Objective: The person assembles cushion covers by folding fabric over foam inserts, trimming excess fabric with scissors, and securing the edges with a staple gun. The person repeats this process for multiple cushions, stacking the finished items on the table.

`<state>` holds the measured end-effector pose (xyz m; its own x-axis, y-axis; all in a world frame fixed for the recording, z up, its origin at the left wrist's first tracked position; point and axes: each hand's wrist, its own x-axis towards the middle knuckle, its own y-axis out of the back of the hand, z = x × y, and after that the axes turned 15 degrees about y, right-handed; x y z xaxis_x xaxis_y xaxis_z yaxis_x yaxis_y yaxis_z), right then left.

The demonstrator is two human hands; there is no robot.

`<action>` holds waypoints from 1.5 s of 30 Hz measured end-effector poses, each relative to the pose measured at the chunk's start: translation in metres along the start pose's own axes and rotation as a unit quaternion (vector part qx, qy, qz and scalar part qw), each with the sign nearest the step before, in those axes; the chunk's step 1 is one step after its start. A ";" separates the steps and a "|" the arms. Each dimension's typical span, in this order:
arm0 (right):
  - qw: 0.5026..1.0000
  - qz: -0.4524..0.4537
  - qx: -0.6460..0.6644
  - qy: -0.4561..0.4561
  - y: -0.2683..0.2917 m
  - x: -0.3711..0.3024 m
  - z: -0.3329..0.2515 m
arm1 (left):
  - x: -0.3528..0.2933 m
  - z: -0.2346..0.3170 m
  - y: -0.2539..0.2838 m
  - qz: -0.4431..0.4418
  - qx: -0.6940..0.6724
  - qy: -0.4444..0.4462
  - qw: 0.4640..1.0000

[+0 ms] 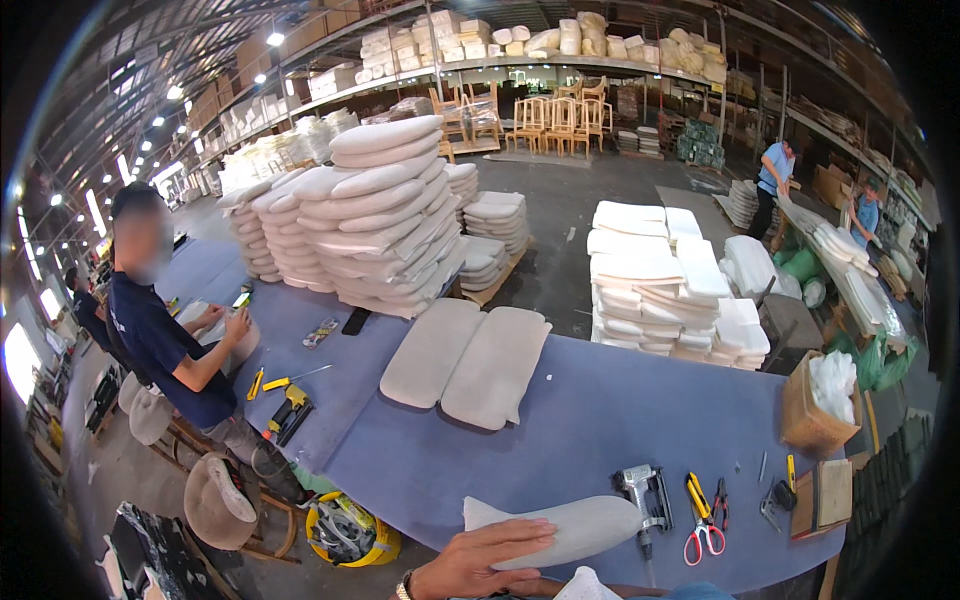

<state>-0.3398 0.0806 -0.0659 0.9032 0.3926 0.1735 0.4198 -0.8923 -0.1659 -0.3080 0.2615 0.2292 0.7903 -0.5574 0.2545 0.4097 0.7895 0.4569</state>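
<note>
At the near edge of the table, my left hand [490, 555], with a watch on its wrist, lies over a light grey fabric-covered seat pad [590, 528]. Its fingers stretch across the fabric with the thumb lower down, holding the pad tilted. A strip of my right forearm seems to show at the lower edge; the hand itself is hidden below the pad. A pale flap of cloth [586, 586] sticks up there. Just right of the pad lie a staple gun [645, 500], a yellow cutter [697, 495], red-handled scissors [704, 542] and pliers [720, 502].
Two grey pads [465, 365] lie mid-table. Tall pad stacks [370, 210] stand behind; white foam stacks [650, 275] are beyond the table. A co-worker [165, 310] stands left, near a yellow stapler [290, 412] and bucket [385, 545]. A carton [820, 405] sits right.
</note>
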 end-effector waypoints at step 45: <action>0.750 0.276 -0.538 -0.267 0.113 -0.094 -0.092 | 0.063 -0.092 0.056 0.142 0.008 0.014 0.990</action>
<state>-0.3861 -0.0774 -0.0116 0.9402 -0.3272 -0.0943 -0.0881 -0.5012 0.8608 -0.1940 0.2942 0.1923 0.8846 -0.3066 0.3514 0.1627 0.9090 0.3838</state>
